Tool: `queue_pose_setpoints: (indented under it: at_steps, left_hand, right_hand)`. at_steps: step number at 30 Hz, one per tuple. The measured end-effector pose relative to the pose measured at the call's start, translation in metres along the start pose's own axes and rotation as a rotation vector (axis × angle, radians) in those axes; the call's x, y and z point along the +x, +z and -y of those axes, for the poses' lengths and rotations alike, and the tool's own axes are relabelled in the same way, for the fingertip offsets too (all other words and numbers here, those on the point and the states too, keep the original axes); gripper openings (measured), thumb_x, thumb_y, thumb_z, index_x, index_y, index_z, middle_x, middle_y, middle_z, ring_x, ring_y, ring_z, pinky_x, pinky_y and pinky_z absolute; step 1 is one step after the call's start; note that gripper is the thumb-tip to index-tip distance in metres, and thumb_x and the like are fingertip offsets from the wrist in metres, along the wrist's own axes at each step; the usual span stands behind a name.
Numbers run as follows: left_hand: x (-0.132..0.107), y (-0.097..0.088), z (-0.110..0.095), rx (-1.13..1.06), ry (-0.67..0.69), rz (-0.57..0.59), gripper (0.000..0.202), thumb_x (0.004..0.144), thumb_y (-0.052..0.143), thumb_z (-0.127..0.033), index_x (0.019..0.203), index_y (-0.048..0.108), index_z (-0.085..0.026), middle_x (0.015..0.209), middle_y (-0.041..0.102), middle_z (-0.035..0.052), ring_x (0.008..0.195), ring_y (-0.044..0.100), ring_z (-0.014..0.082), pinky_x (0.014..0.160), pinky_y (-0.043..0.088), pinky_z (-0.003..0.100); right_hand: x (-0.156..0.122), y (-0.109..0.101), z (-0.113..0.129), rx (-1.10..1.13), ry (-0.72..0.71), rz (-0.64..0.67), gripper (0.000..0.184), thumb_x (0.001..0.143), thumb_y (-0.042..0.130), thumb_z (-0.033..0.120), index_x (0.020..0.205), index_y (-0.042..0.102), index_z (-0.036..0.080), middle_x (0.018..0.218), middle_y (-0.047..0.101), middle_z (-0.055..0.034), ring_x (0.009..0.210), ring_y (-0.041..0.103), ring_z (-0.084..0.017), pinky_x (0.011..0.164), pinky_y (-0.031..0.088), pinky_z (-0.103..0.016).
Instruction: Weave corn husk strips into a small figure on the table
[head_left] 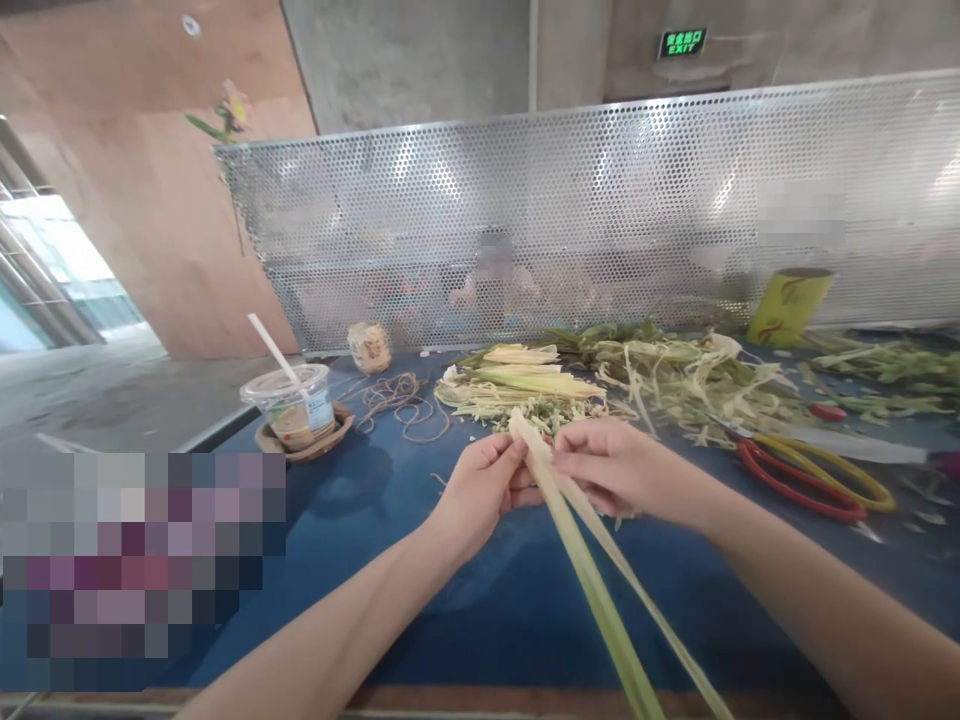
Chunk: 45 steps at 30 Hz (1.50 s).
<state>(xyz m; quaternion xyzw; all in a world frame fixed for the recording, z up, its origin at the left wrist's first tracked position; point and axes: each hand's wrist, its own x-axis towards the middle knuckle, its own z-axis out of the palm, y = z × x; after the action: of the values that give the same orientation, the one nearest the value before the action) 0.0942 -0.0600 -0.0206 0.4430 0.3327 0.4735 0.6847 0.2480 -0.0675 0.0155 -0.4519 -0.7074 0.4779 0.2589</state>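
My left hand (484, 487) and my right hand (611, 465) meet over the blue table (390, 540), both pinched on the top end of a long pale green leaf stalk (592, 585). The stalk runs from my fingers down toward the near table edge and splits into two strips, one broad, one thin. Just beyond my hands lies a pile of peeled husks and pale stalks (525, 385).
A plastic cup with a straw (296, 405) sits in a tray at left, with loose twine (394, 400) and a twine ball (370, 347) beside it. Red and yellow scissors (810, 470), a knife, more husks and a yellow cup (787, 305) lie right. A perforated metal screen (600, 220) closes the back.
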Motion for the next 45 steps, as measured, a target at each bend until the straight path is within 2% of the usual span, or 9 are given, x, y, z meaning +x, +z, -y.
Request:
queue_pose_setpoints:
  at_steps: [5, 13, 23, 28, 32, 35, 38, 40, 45]
  left_hand:
    - [-0.003, 0.001, -0.002, -0.009, 0.021, 0.003, 0.014, 0.081, 0.051, -0.019, 0.082, 0.061, -0.009, 0.071, 0.067, 0.0084, 0.063, 0.065, 0.0150, 0.062, 0.052, 0.025]
    - [-0.008, 0.006, -0.006, -0.072, -0.004, 0.015, 0.024, 0.087, 0.039, -0.017, 0.084, 0.061, -0.009, 0.073, 0.067, 0.0094, 0.068, 0.065, 0.0151, 0.067, 0.053, 0.028]
    - [-0.008, 0.001, -0.006, -0.036, 0.034, 0.072, 0.021, 0.085, 0.045, -0.022, 0.093, 0.060, -0.010, 0.078, 0.067, 0.0087, 0.072, 0.065, 0.0158, 0.070, 0.053, 0.030]
    - [-0.005, -0.002, -0.002, 0.063, 0.072, 0.014, 0.016, 0.078, 0.057, -0.023, 0.085, 0.063, -0.011, 0.077, 0.068, 0.0074, 0.073, 0.065, 0.0169, 0.070, 0.053, 0.030]
    - [-0.003, -0.004, -0.004, 0.090, 0.112, -0.032, 0.017, 0.079, 0.054, -0.024, 0.085, 0.064, -0.011, 0.090, 0.069, 0.0117, 0.087, 0.064, 0.0199, 0.075, 0.052, 0.029]
    - [-0.001, -0.006, -0.009, 0.061, 0.160, -0.062, 0.016, 0.082, 0.050, -0.019, 0.083, 0.063, -0.010, 0.091, 0.069, 0.0123, 0.091, 0.063, 0.0204, 0.078, 0.052, 0.030]
    - [0.002, -0.008, -0.012, 0.018, 0.204, -0.086, 0.014, 0.082, 0.049, -0.015, 0.082, 0.062, -0.011, 0.091, 0.069, 0.0118, 0.089, 0.064, 0.0209, 0.078, 0.052, 0.032]
    - [0.003, -0.009, -0.013, -0.017, 0.230, -0.091, 0.012, 0.082, 0.049, -0.014, 0.082, 0.061, -0.011, 0.090, 0.069, 0.0118, 0.089, 0.064, 0.0218, 0.079, 0.051, 0.034]
    - [0.005, -0.012, -0.017, -0.095, 0.245, -0.092, 0.013, 0.082, 0.049, -0.014, 0.084, 0.062, -0.010, 0.090, 0.069, 0.0107, 0.088, 0.065, 0.0221, 0.079, 0.052, 0.035]
  right_hand:
    - [0.002, 0.012, -0.005, -0.096, -0.003, -0.015, 0.021, 0.079, 0.041, 0.026, 0.060, 0.040, 0.017, 0.037, 0.045, 0.0074, 0.030, 0.036, -0.002, 0.035, 0.029, -0.013]
    - [-0.001, 0.013, -0.004, -0.210, -0.007, -0.077, 0.021, 0.077, 0.039, 0.022, 0.057, 0.041, 0.018, 0.039, 0.048, 0.0057, 0.034, 0.041, -0.004, 0.038, 0.032, -0.014]
    - [0.002, 0.012, -0.005, -0.207, -0.018, -0.093, 0.016, 0.075, 0.039, 0.019, 0.059, 0.042, 0.018, 0.041, 0.047, 0.0058, 0.036, 0.046, -0.005, 0.039, 0.033, -0.015]
    - [0.002, 0.008, -0.010, -0.360, -0.068, -0.118, 0.035, 0.080, 0.041, 0.041, 0.056, 0.042, 0.017, 0.041, 0.045, 0.0040, 0.036, 0.042, -0.006, 0.038, 0.030, -0.017]
    - [0.003, -0.002, -0.013, -0.398, -0.053, -0.021, 0.037, 0.081, 0.042, 0.048, 0.064, 0.051, 0.016, 0.051, 0.054, 0.0000, 0.043, 0.049, -0.008, 0.040, 0.035, -0.018]
    - [0.005, -0.005, -0.011, -0.268, -0.040, 0.153, 0.029, 0.082, 0.045, 0.040, 0.075, 0.055, 0.014, 0.071, 0.064, -0.0044, 0.056, 0.056, -0.010, 0.051, 0.043, -0.020]
    - [0.006, -0.001, -0.010, 0.007, -0.015, 0.322, 0.025, 0.085, 0.041, 0.035, 0.085, 0.054, 0.014, 0.083, 0.065, -0.0071, 0.063, 0.060, -0.010, 0.064, 0.049, -0.025]
    - [0.007, 0.002, -0.012, 0.138, -0.016, 0.354, 0.025, 0.086, 0.039, 0.034, 0.090, 0.053, 0.013, 0.080, 0.066, -0.0067, 0.064, 0.062, -0.010, 0.067, 0.050, -0.027]
    - [0.011, 0.010, -0.019, 0.315, 0.014, 0.334, 0.026, 0.087, 0.040, 0.032, 0.094, 0.055, 0.012, 0.070, 0.063, -0.0043, 0.061, 0.062, -0.011, 0.060, 0.051, -0.027]
